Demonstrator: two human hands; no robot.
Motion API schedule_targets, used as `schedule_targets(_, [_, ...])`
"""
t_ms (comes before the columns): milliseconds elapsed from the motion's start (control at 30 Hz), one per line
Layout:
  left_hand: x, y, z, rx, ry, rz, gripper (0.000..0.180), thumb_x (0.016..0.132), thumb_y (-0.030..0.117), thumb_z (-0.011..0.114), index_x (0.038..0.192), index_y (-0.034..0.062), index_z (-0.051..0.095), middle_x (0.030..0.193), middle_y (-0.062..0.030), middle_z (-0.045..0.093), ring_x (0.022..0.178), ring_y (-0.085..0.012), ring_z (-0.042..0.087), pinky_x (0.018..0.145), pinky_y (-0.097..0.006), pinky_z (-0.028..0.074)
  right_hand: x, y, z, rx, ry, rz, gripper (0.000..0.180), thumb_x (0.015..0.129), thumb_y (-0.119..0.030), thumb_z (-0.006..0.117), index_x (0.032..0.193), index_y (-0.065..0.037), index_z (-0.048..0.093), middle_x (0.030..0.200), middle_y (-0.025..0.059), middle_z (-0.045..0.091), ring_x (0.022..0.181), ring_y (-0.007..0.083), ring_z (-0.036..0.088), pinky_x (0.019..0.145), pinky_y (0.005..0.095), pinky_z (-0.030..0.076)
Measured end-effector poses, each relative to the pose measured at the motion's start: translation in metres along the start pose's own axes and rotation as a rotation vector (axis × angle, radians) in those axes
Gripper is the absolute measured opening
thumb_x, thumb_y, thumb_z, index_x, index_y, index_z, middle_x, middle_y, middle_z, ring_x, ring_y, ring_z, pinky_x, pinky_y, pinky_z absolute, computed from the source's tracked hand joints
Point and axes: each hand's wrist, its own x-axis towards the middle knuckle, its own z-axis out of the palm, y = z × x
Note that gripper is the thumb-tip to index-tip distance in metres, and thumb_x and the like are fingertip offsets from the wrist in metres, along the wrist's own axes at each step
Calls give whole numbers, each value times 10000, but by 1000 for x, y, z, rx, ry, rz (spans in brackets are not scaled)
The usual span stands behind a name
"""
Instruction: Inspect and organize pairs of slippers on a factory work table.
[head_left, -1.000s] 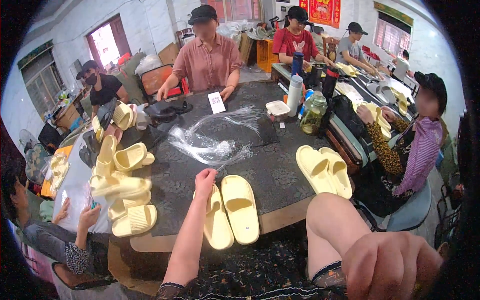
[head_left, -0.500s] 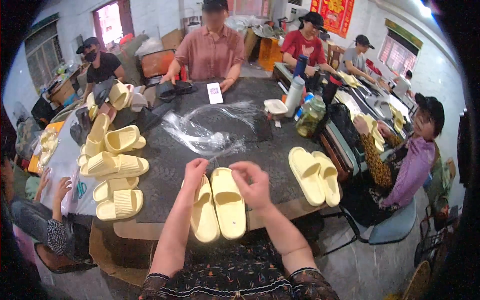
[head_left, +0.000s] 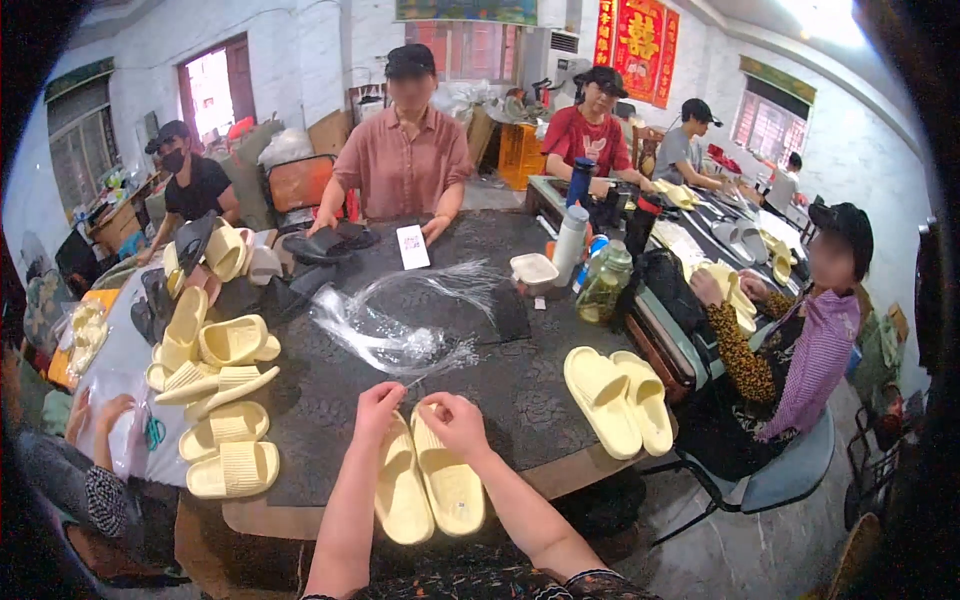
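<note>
In front of me a pair of pale yellow slippers [head_left: 458, 492] lies side by side at the table's near edge, toes away from me. My left hand [head_left: 378, 408] is closed in a pinch above the toe of the left slipper. Over the right slipper's toe, my right hand [head_left: 452, 425] is closed too, its fingertips close to the left ones. A thin clear strand seems to show by the fingertips, but what each hand pinches is too small to make out. Just beyond lies a loose bundle of clear plastic strands [head_left: 385, 340] on the dark tabletop.
More yellow slippers [head_left: 236, 468] are piled at the left, and another pair [head_left: 612, 400] lies at the right. Farther back stand a lidded tub [head_left: 534, 270], a glass jar [head_left: 605, 285] and bottles. A co-worker [head_left: 405, 150] across the table touches dark slippers and a white card [head_left: 412, 247].
My right hand has moved in toward my left, and its fingers have closed together. The view has tilted up, so the table sits lower in the picture.
</note>
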Motion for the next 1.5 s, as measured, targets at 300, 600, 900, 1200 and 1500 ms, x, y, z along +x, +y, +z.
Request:
schedule_targets(300, [9,-4,-1,-85,25,17,175,869,199,647,912,39,703,788,20,657,638,-47,517,583,-217,418,8,-2,-4,-219,-101,-274,253,750,-289,729,890,-83,684,802,43,645,760,220,599,718,345,469])
schedule_targets(600, [5,3,-1,-195,26,-18,157,871,184,644,905,35,678,747,27,609,618,-42,481,566,-203,382,7,1,-1,-57,-59,-164,184,782,-245,701,846,-74,680,777,41,636,766,224,584,716,343,474])
schedule_targets(900, [-4,-3,-9,-120,24,-78,171,878,184,621,936,36,686,839,14,659,675,-52,501,612,-205,416,2,0,-4,-190,-146,-202,251,753,-265,735,891,-66,669,899,58,656,905,267,602,802,375,475])
schedule_targets(1200, [8,27,14,-358,219,57,263,884,285,635,978,42,673,788,34,592,703,-57,504,609,-218,403,6,8,-20,-68,360,-612,93,719,-45,669,737,-69,581,756,81,601,711,269,570,662,377,442])
schedule_targets(1500, [-66,50,-81,591,147,624,102,833,156,646,846,55,656,798,-74,621,784,-227,582,764,-340,452,-66,-20,-32,-100,-244,-288,130,792,-126,691,870,-43,628,701,82,606,614,214,613,598,324,490])
